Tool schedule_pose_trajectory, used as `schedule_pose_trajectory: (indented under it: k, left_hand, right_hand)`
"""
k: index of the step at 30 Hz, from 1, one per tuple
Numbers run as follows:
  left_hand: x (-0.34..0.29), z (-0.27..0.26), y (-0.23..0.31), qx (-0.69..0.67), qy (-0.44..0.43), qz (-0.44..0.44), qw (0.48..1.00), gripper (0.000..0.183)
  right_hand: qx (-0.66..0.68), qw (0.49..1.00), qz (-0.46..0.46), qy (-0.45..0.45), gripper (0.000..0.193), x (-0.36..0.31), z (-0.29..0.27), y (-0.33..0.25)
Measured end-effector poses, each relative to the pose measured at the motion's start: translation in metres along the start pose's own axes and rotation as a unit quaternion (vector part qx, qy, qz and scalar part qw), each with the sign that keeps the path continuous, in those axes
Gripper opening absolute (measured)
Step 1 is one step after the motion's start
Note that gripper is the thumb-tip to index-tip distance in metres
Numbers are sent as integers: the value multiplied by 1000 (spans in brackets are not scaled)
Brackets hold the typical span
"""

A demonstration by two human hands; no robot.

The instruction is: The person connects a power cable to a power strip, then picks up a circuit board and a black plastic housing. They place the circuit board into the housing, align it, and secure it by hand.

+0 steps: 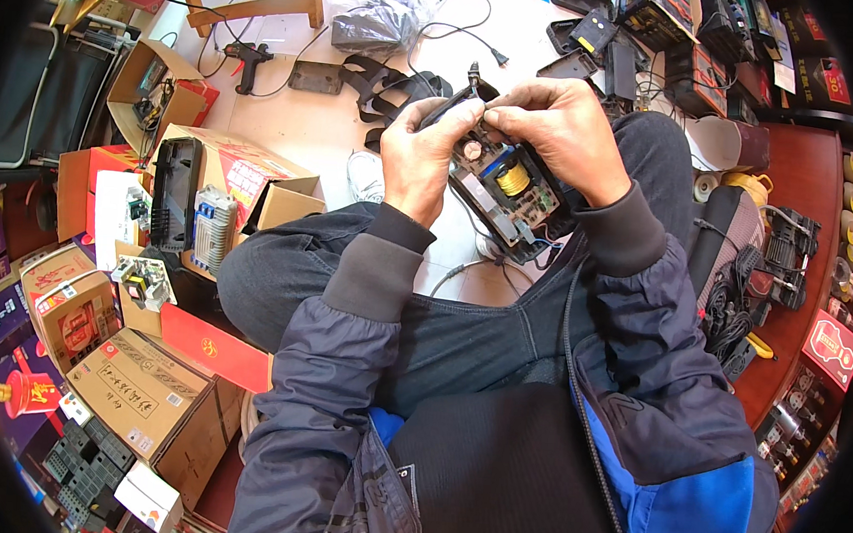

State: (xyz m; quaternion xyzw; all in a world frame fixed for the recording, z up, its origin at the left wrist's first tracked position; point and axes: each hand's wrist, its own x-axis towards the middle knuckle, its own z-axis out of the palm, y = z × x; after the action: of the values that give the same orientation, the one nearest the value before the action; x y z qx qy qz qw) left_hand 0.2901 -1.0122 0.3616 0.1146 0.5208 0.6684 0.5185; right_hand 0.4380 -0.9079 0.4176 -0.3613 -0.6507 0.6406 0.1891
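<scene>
Both hands are raised above my crossed legs, at an opened black charger (499,215) tilted between them. Its circuit board shows a yellow-wrapped transformer (513,180), a silver heat sink and a round capacitor (472,151). My left hand (421,159) grips the left edge, thumb over the board's far end. My right hand (564,133) is closed at the far right edge, its thumb and fingertips pinched close to the left thumb. Whatever lies between those fingertips is too small to make out. A black cord leaves the charger's near end, and thin wires hang by its lower right corner.
Cardboard boxes (140,396) crowd the left, with an empty black casing (173,192) and a finned metal unit (214,226) among them. A glue gun (247,65), black straps and cords lie on the floor ahead. Tangled cables (732,295) sit by the red-brown cabinet at right.
</scene>
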Motion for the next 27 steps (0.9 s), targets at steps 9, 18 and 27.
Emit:
schedule_pose_trajectory:
  k: [9,18,27]
  left_hand:
    - [0,3,-2,15,4,12,1000,49]
    - [-2,7,2,57,-8,27,998,55]
    - [3,5,3,33,-24,32,999,49]
  right_hand:
    - [-107,993,-27,31,18,-1,1,-1]
    - [-149,988,-28,23,19,0,-5,-7]
    - [-103,994,23,-1,18,1,-15,-11]
